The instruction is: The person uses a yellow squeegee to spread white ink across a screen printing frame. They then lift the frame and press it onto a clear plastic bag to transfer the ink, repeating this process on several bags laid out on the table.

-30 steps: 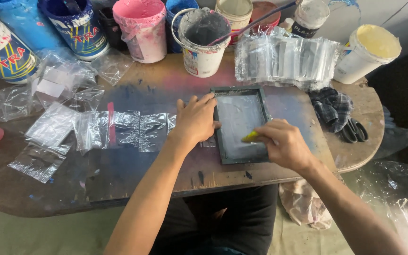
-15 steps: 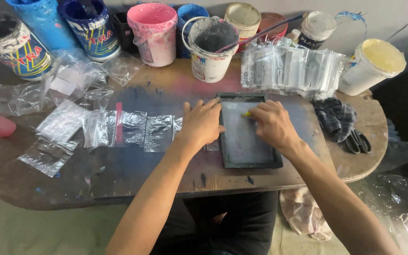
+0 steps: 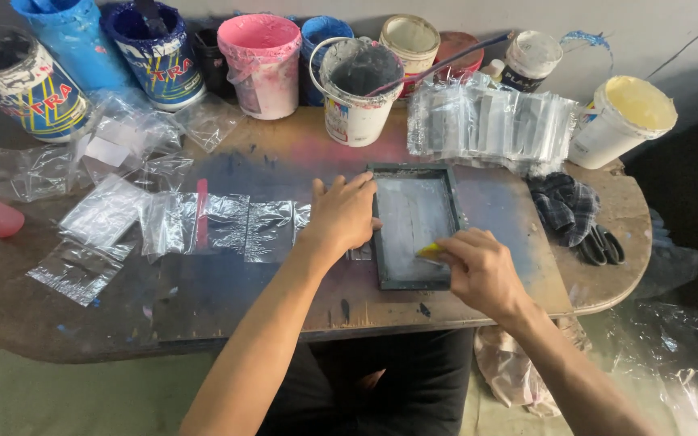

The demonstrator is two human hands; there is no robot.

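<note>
I am looking down at a small dark-framed printing screen lying flat near the middle of a paint-stained wooden surface, its long axis running away from me toward the row of paint buckets. My right hand is resting at the screen's near right corner, its fingers clenched around a small yellow scraper whose edge is touching the mesh at the near end, so nearly the whole length of the mesh is lying beyond the scraper, toward the far end of the frame. My left hand is lying flat and spread beside the frame's left edge, fingers released, their tips touching the frame and pinning it down over a clear plastic bag. To the left, more clear plastic bags are lying in a row, well apart from the scraper. Beyond the frame's far end a white bucket and a stack of clear bags are standing near, leaving some bare wood between them and the frame. To the right a dark checked cloth and black scissors are lying near the surface's rounded edge, and the near edge of the surface is running just below my right hand.
</note>
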